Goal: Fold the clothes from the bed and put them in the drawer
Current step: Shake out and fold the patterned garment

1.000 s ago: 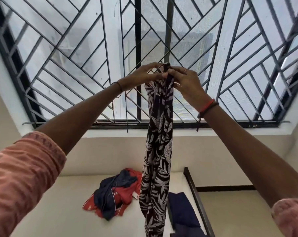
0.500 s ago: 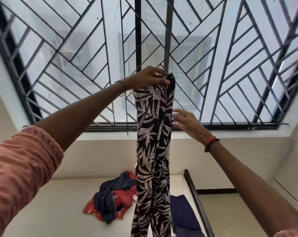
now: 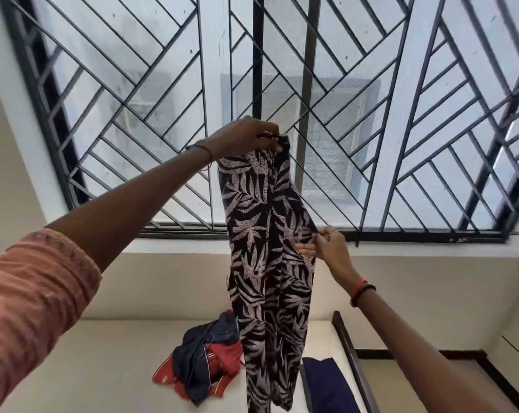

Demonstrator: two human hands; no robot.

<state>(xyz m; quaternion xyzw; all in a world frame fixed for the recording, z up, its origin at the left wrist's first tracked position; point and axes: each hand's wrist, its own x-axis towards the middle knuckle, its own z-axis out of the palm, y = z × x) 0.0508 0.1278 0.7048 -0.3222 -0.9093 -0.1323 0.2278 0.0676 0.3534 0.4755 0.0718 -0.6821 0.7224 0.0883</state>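
Left hand [image 3: 248,138] grips top of leaf-print garment [image 3: 267,248], hanging above bed [image 3: 103,353]; right hand [image 3: 327,248] pinches its right edge midway; red-navy clothes pile [image 3: 204,371] below garment on bed.

Leaf-print garment [image 3: 267,248] hanging vertical, held up; red-navy clothes [image 3: 203,362] crumpled on bed [image 3: 88,368].

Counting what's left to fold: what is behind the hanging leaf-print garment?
Behind the leaf-print garment, on the bed, a red and navy heap shows at its left edge and a dark blue item at its right. Whatever lies between them is covered.
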